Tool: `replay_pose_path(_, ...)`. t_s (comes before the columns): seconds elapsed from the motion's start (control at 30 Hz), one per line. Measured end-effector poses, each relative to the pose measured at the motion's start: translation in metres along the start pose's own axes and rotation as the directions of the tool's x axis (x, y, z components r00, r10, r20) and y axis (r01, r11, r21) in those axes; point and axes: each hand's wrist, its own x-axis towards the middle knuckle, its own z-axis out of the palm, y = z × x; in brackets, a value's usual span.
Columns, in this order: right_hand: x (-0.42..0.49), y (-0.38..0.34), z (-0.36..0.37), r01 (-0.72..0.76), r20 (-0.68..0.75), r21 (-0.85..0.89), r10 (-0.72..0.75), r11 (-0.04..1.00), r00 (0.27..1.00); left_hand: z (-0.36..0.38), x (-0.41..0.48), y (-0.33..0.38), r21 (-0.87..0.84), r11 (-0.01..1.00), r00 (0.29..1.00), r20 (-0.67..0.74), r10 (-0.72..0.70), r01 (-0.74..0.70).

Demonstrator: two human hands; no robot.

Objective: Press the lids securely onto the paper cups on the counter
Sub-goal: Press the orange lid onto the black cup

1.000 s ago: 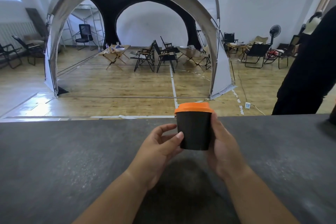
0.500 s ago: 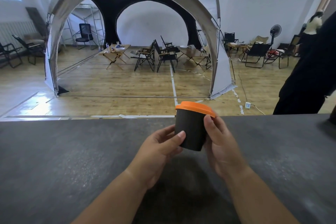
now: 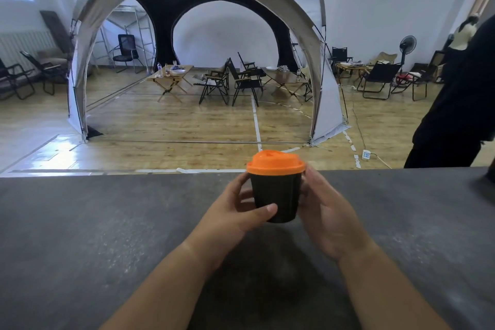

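Paper cup [image 3: 276, 195], black and capped with an orange lid [image 3: 276, 163], is being held between both hands over the middle of the grey counter [image 3: 80, 222], close to its far edge. The left hand [image 3: 235, 211] is gripping the cup's left side, thumb lying across the near face. The right hand [image 3: 326, 217] is curling round the right side, its fingers passing behind the wall.

Judged step: the lid is being seated or checked, since it is covering the whole visible rim. The next move is probably calling for one hand steadying the wall while the other is pressing down around the lid's edge, without crushing the paper.

Hidden: the far half of the lid's seam, the right fingertips and the cup's base. It therefore cannot be told whether the cup is resting on the counter or hanging just above it, nor whether the lid is fully snapped on. Only this one cup is showing. A dark-clothed figure [image 3: 460, 104] is being cut off at the right edge.
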Motion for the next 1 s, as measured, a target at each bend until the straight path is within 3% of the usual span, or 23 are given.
replay_pose_path(0.13,0.0,0.004,-0.001,-0.011,0.009,-0.122,0.012,0.992,1.0,-0.011,0.006,-0.002,0.327,0.939,0.995,0.052,0.09,-0.103)
replay_pose_path(0.4,-0.008,0.0,0.001,-0.131,0.032,-0.227,0.142,0.965,0.989,-0.023,0.007,-0.009,0.538,0.834,0.992,0.092,0.089,-0.124)
replay_pose_path(0.57,-0.012,0.0,0.012,-0.107,0.052,-0.328,0.131,0.939,0.99,-0.017,0.004,-0.003,0.442,0.888,0.99,0.112,0.082,-0.124)
replay_pose_path(0.8,-0.016,0.016,0.025,0.013,-0.041,-0.637,-0.05,0.771,0.998,-0.003,0.004,-0.004,0.321,0.939,0.993,0.056,0.108,-0.12)
replay_pose_path(0.93,-0.02,0.016,0.03,0.098,-0.11,-0.718,-0.251,0.689,0.962,0.0,0.001,-0.009,0.31,0.935,0.984,0.022,0.174,-0.173)
replay_pose_path(1.0,-0.021,0.016,0.032,0.111,-0.118,-0.687,-0.261,0.718,0.958,0.0,-0.001,-0.008,0.251,0.953,0.983,-0.02,0.18,-0.169)
